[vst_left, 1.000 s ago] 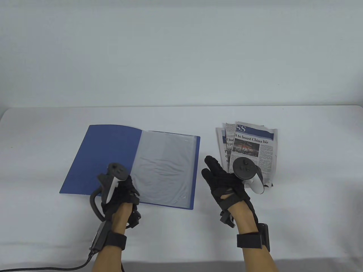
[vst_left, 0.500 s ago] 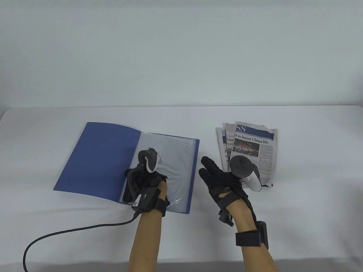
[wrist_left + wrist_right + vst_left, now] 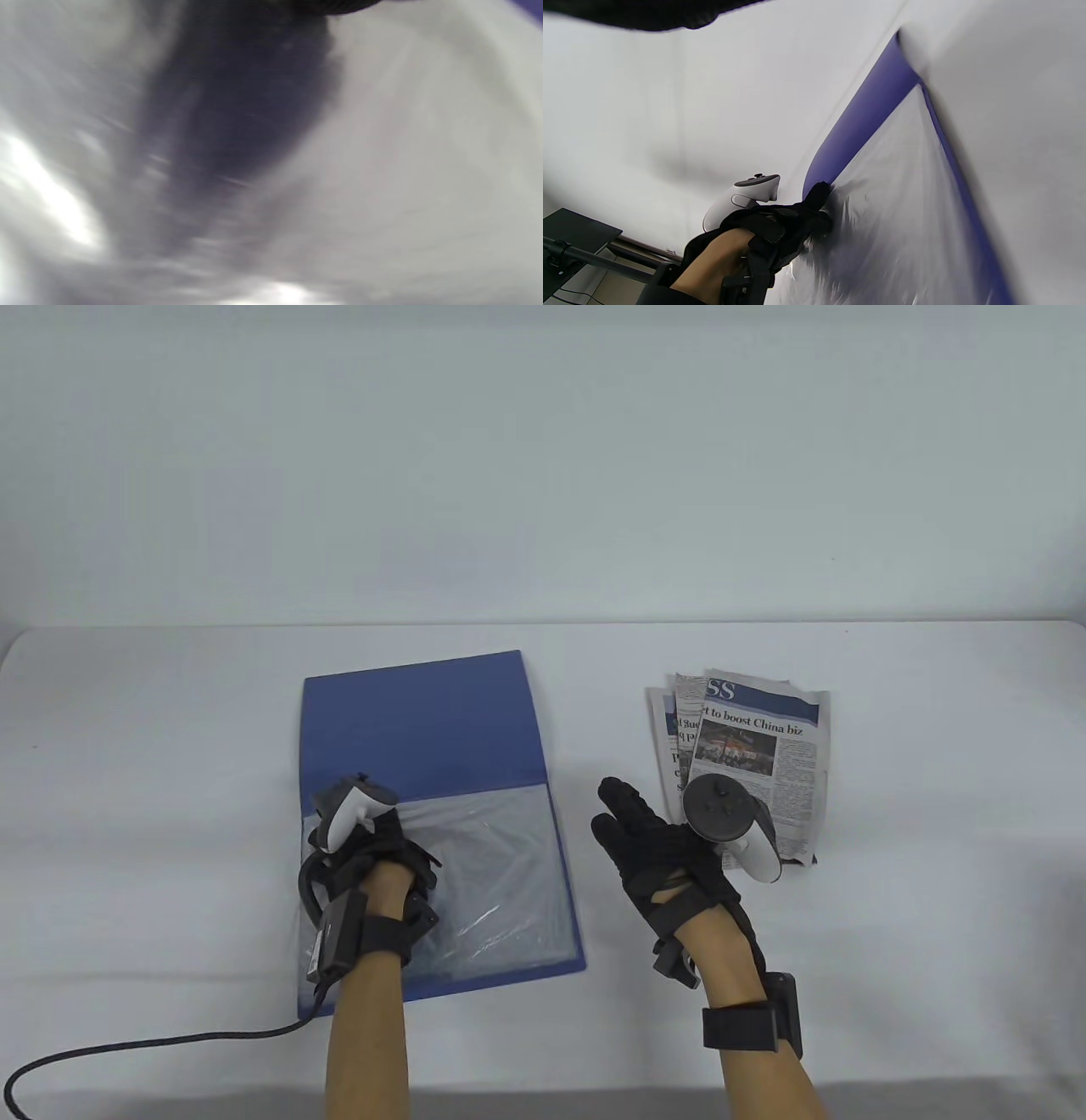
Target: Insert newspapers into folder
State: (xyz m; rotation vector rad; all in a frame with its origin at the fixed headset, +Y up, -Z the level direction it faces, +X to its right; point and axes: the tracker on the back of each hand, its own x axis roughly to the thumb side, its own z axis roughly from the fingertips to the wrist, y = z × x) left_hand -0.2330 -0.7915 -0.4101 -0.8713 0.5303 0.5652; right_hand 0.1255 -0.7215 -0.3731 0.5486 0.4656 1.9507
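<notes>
- Blue folder (image 3: 424,721) lies open on the bench (image 3: 933,814); left hand (image 3: 365,857) presses its clear sleeves, grip unclear.
- Newspapers (image 3: 747,755), right of folder, not yet inserted; right hand (image 3: 670,857) hovers, fingers (image 3: 624,797) extended, empty.

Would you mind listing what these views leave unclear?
- Left hand fingers: table view, hidden beneath its tracker; whether they grip the folder sleeve is unclear.
- Left wrist view: motion blur, nothing readable.
- Newspapers: lower part covered by the right hand and tracker; small print too small to read.
</notes>
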